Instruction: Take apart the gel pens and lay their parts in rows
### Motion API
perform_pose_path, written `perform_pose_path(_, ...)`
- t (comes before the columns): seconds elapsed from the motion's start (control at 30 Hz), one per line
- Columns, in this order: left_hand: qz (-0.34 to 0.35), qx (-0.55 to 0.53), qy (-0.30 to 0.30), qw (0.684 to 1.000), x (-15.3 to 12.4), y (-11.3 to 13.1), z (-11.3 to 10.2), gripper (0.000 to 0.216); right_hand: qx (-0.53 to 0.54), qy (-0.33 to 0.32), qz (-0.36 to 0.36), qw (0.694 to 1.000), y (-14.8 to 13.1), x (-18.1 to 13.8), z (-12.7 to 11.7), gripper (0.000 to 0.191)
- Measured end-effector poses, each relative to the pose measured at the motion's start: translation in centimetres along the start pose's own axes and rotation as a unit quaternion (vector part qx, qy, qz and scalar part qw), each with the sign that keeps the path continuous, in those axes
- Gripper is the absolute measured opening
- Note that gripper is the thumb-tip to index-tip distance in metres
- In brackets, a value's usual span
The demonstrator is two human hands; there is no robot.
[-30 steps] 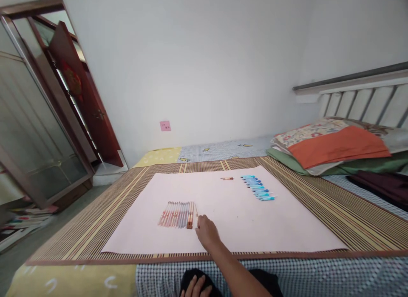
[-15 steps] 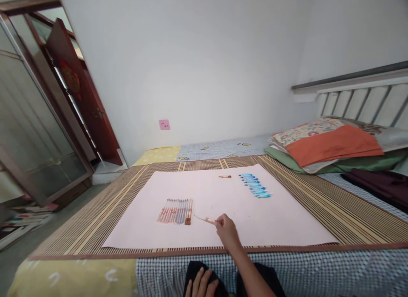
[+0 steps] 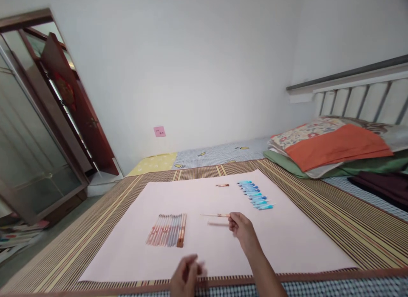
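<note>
My right hand (image 3: 241,227) is pinched on the end of a thin pink pen (image 3: 215,215) and holds it level just above the pale pink paper sheet (image 3: 287,241), its shadow right beneath. A row of several pens (image 3: 167,230) lies side by side to the left of it. Farther back lie a row of several blue caps (image 3: 255,194) and one orange cap (image 3: 222,185). My left hand (image 3: 185,275) hovers low at the sheet's near edge, blurred, with its fingers curled.
The sheet lies on a striped woven mat (image 3: 334,203) spread over a bed. Folded bedding with an orange pillow (image 3: 334,148) is stacked at the right by the headboard (image 3: 353,99). A glass door (image 3: 28,131) and stacked magazines (image 3: 19,237) are at the left.
My right hand picked one pen from the right end of the row and carried it right and away from the row. My left hand rose from my lap towards the sheet.
</note>
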State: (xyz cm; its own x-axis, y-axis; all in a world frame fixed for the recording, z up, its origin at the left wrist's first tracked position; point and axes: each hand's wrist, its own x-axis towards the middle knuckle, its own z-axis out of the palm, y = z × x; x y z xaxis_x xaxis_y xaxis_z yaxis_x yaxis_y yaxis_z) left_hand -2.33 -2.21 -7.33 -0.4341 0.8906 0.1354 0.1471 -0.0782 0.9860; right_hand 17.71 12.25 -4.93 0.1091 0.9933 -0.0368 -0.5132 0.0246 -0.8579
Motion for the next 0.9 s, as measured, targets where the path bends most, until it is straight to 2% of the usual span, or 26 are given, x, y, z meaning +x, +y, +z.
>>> perform_pose_path(0.1, -0.084, -0.135, 0.013, 0.987, 6.3, 4.6, 2.7, 0.066, 0.048, -0.006, -0.014, 0.999, -0.9, 1.9, 0.7, 0.036)
perform_pose_path(0.17, -0.131, -0.229, -0.039, 0.964, 9.7, 6.8, 5.0, 0.059, 0.068, -0.011, -0.019, 0.997, -1.0, 2.8, 1.2, 0.033)
perform_pose_path(0.27, -0.193, -0.285, -0.117, 0.931, 12.5, 7.3, 8.2, 0.051, 0.084, -0.011, -0.023, 0.996, -0.7, 3.7, 1.5, 0.029)
perform_pose_path(0.4, -0.227, -0.314, -0.095, 0.917, 13.1, 5.0, 10.8, 0.039, 0.111, 0.009, -0.027, 0.993, -0.1, 4.2, 1.6, 0.029)
perform_pose_path(0.53, -0.229, -0.334, -0.071, 0.912, 12.5, 3.1, 11.9, 0.033, 0.099, 0.009, 0.004, 0.995, 0.8, 4.1, 1.9, 0.037)
perform_pose_path(0.67, -0.207, -0.346, -0.065, 0.913, 12.0, 2.7, 12.0, 0.035, 0.037, -0.004, 0.044, 0.998, 1.9, 3.9, 2.2, 0.045)
perform_pose_path(0.9, -0.194, -0.345, -0.064, 0.916, 12.3, 3.4, 11.2, 0.049, 0.015, -0.015, 0.045, 0.999, 2.6, 3.9, 2.3, 0.050)
